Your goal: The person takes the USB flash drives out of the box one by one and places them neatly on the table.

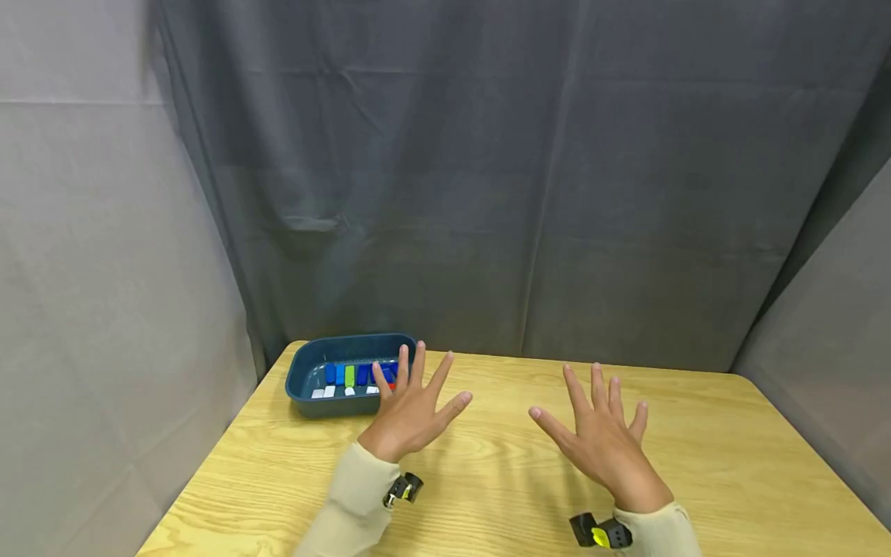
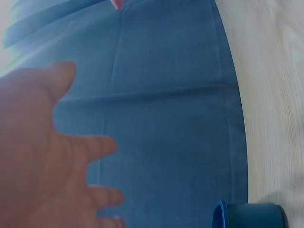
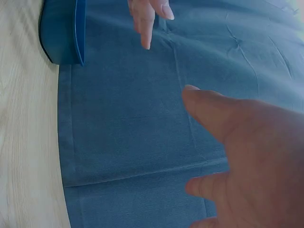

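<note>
Both hands are held up over the wooden table with fingers spread and nothing in them. The left hand (image 1: 411, 414) is nearest to a dark blue plastic bin (image 1: 327, 408) at the back left, and its fingers hide the bin's right end in the head view. Inside the bin lie several small blocks: blue ones, a green block (image 1: 349, 377), white blocks (image 1: 329, 391) along the near side, and a bit of red. Farther right is the right hand (image 1: 605, 441), with its thumb pointing toward the left hand. The left wrist view shows the left palm (image 2: 42, 152); the right wrist view shows the right hand (image 3: 266, 152).
A dark grey curtain (image 1: 452, 193) hangs behind the table's back edge. Light grey cloth walls stand at the left (image 1: 104, 255) and right. The light wood table (image 1: 501, 480) reaches across the front. A small black camera sits on each wrist.
</note>
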A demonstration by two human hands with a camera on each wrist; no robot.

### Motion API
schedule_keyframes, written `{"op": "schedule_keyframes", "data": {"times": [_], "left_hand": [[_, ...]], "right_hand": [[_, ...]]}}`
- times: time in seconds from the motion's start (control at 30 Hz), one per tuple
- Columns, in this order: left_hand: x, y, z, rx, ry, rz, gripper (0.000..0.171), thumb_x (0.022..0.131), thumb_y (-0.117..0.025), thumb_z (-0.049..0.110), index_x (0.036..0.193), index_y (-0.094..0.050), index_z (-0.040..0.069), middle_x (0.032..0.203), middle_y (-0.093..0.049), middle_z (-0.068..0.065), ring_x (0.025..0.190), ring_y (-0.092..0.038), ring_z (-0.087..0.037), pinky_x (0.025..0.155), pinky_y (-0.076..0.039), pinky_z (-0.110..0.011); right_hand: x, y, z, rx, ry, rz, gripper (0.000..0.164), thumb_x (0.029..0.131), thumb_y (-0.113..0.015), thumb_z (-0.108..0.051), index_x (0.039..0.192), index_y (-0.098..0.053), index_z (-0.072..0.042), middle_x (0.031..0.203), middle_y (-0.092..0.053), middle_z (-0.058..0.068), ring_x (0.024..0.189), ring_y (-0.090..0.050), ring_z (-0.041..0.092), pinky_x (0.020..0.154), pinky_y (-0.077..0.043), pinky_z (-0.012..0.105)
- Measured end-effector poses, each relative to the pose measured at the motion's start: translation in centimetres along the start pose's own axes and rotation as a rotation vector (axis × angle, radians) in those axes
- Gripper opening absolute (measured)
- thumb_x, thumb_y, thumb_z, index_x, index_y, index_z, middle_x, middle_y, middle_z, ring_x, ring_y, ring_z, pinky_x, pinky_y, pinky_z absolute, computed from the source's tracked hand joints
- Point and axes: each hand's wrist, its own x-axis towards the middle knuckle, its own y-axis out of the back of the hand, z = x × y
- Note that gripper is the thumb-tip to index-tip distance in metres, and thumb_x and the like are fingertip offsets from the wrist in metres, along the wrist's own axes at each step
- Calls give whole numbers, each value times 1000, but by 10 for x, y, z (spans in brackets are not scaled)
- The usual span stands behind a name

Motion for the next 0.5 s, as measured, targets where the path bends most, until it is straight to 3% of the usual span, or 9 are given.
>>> {"op": "schedule_keyframes", "data": {"times": [0.1, 0.23, 0.5], "left_hand": [[4, 2, -10, -37, -17, 32, 76, 90, -23, 73, 154, -11, 35, 160, 7, -8, 143, 17, -32, 104, 18, -66], [10, 9, -31, -99, -19, 124, 74, 92, -31, 70, 154, -16, 34, 161, -2, -7, 146, 4, -29, 107, 13, -64], [11, 30, -96, -223, 85, 309, 74, 92, -46, 62, 153, -26, 25, 158, -19, -15, 142, -19, -41, 110, -8, -65]], "right_hand": [[0, 0, 1, 1, -1, -8, 95, 87, -41, -72, 156, -9, -16, 155, 10, 30, 137, 12, 56, 93, 20, 75], [-2, 2, 3, 10, -2, -4, 94, 87, -42, -71, 156, -9, -16, 156, 10, 29, 137, 13, 55, 94, 21, 74], [-6, 3, 8, 9, -18, 7, 95, 87, -42, -72, 156, -11, -16, 156, 9, 29, 138, 13, 54, 94, 18, 75]]}}
